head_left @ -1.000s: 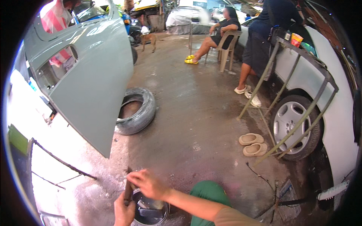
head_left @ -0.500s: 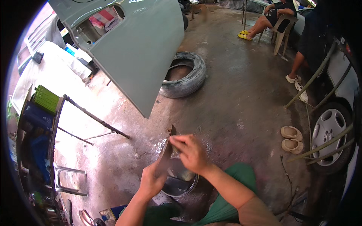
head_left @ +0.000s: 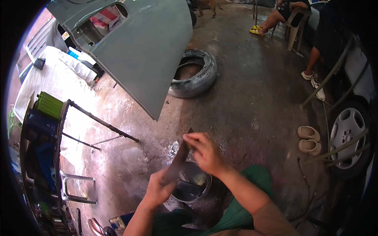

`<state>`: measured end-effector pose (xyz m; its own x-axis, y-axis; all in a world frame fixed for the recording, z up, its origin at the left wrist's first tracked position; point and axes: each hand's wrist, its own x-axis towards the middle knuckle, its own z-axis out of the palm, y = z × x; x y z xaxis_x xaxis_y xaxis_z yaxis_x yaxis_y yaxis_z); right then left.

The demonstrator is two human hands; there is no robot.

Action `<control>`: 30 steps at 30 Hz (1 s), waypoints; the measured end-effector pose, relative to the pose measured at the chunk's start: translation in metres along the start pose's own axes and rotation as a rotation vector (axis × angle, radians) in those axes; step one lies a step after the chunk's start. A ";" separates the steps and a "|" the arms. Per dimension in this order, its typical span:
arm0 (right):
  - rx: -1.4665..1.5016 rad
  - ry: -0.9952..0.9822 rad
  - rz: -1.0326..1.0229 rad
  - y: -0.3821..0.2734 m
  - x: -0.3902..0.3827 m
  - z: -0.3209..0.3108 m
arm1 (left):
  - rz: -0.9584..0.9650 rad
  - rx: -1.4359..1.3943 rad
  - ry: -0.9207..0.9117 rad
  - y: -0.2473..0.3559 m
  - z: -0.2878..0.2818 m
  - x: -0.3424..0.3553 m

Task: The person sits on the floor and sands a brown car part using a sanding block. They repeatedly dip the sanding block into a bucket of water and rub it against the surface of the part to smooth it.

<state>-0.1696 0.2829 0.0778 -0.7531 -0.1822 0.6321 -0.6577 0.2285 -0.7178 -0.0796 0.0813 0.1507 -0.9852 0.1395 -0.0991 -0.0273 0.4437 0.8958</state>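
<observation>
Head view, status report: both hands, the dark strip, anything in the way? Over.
Left hand grips lower end of dark strip. Right hand at upper end, grip unclear. Round bucket beneath, not blocking either hand.

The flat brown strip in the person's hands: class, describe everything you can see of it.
The flat brown strip is thin, long and dark, its far end tapering to a corner. It slants, far end toward the right. The left hand grips its near end; the right hand's fingers touch it near the far end. Blur hides its surface detail, and its material is unclear.
</observation>
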 end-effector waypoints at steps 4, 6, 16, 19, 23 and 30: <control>-0.025 0.020 0.021 0.018 -0.003 0.003 | -0.005 -0.059 -0.012 0.005 0.001 0.007; 0.093 0.036 0.173 0.049 -0.009 0.004 | 0.055 -0.012 -0.021 0.000 0.001 0.002; -0.059 0.050 0.138 0.036 -0.017 0.014 | -0.087 -0.351 0.079 -0.008 0.006 -0.003; -0.154 -0.010 -0.056 -0.019 -0.005 0.010 | -0.164 -0.541 0.107 -0.005 -0.003 -0.003; -0.220 0.063 0.011 0.022 -0.016 0.016 | -0.100 -0.502 0.120 -0.005 -0.001 0.001; -0.203 0.003 -0.125 -0.022 -0.004 0.017 | -0.144 -0.520 0.104 -0.026 -0.003 0.002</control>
<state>-0.1524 0.2622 0.0859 -0.6659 -0.2185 0.7133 -0.7293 0.3919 -0.5608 -0.0811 0.0678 0.1288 -0.9762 0.0094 -0.2166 -0.2168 -0.0483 0.9750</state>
